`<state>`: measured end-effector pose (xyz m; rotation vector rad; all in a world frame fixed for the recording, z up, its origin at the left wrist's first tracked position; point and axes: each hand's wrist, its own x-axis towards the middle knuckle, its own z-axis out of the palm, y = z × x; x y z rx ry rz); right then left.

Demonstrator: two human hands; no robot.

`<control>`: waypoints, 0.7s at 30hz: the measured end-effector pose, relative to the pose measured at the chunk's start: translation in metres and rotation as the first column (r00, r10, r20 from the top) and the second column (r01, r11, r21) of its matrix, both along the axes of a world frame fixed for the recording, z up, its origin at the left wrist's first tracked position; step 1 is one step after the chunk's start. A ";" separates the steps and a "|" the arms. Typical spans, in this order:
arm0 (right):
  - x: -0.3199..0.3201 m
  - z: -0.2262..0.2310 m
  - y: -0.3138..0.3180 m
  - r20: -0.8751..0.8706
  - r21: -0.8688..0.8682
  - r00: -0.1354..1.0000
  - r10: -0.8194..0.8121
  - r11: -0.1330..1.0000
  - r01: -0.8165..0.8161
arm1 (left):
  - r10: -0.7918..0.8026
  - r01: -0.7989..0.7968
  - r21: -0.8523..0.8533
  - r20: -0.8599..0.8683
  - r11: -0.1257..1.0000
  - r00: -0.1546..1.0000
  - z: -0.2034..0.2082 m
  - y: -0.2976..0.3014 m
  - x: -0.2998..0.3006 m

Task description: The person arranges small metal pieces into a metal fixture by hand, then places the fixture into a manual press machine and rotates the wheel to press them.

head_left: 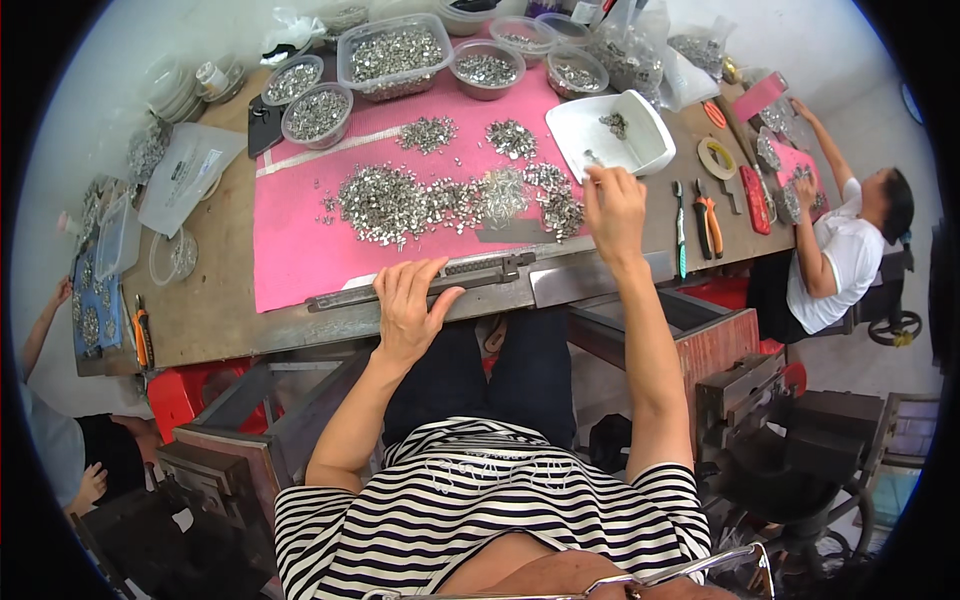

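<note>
My left hand rests on the near edge of the table, fingers stretched out and thumb apart, touching a long dark metal rail fixture with a row of small parts along it. My right hand is raised at the near rim of a white tray, its fingertips pinched together. A tiny shiny bit shows by those fingertips, too small to name. Inside the tray lies a small heap of metal parts. Between my hands and beyond them, piles of small silvery metal parts spread over a pink mat.
Tubs of metal parts line the back. To the right lie a green-handled tool, orange pliers, a tape roll and a red-handled tool. A person works at the right; another person's arm shows at the left.
</note>
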<state>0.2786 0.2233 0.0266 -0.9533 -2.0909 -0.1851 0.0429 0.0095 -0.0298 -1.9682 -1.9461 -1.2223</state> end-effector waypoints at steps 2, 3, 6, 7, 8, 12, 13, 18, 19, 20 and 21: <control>0.007 -0.013 -0.017 0.039 -0.164 0.984 0.176 0.972 -0.168 | -0.003 0.003 0.001 0.004 1.000 1.000 0.000 0.000 0.000; 0.007 -0.018 -0.025 0.060 -0.242 0.969 0.239 0.945 -0.219 | -0.004 0.004 0.000 0.006 1.000 1.000 0.000 0.001 0.000; 0.005 -0.028 -0.040 0.061 -0.290 0.960 0.272 0.925 -0.244 | -0.003 0.003 0.009 -0.012 1.000 1.000 0.001 0.001 0.000; 0.005 -0.030 -0.041 0.060 -0.290 0.963 0.262 0.928 -0.234 | 0.000 0.000 0.006 -0.008 1.000 1.000 0.002 0.001 0.001; 0.005 -0.029 -0.041 0.059 -0.291 0.963 0.263 0.927 -0.236 | 0.004 -0.004 0.004 -0.004 1.000 1.000 0.002 0.001 0.002; 0.001 -0.028 -0.040 0.150 -0.237 0.954 0.261 0.946 -0.222 | 0.004 -0.004 0.003 -0.009 1.000 1.000 0.000 0.001 0.001; 0.000 -0.029 -0.039 0.176 -0.242 0.949 0.260 0.946 -0.214 | 0.004 -0.004 0.006 -0.010 1.000 1.000 0.001 0.001 0.001; -0.004 -0.022 -0.043 0.111 -0.247 0.950 0.291 0.934 -0.257 | 0.011 -0.011 0.007 -0.008 1.000 1.000 0.002 0.002 0.002; -0.008 -0.020 -0.047 0.078 -0.261 0.953 0.294 0.928 -0.265 | 0.006 -0.006 0.011 -0.006 1.000 1.000 0.002 0.002 0.001; -0.009 -0.019 -0.051 0.047 -0.274 0.955 0.292 0.923 -0.268 | -0.002 0.002 0.017 -0.002 1.000 1.000 0.001 0.002 0.001; -0.008 -0.021 -0.053 0.048 -0.276 0.955 0.293 0.923 -0.269 | -0.001 0.001 0.016 -0.001 1.000 1.000 0.001 0.001 0.001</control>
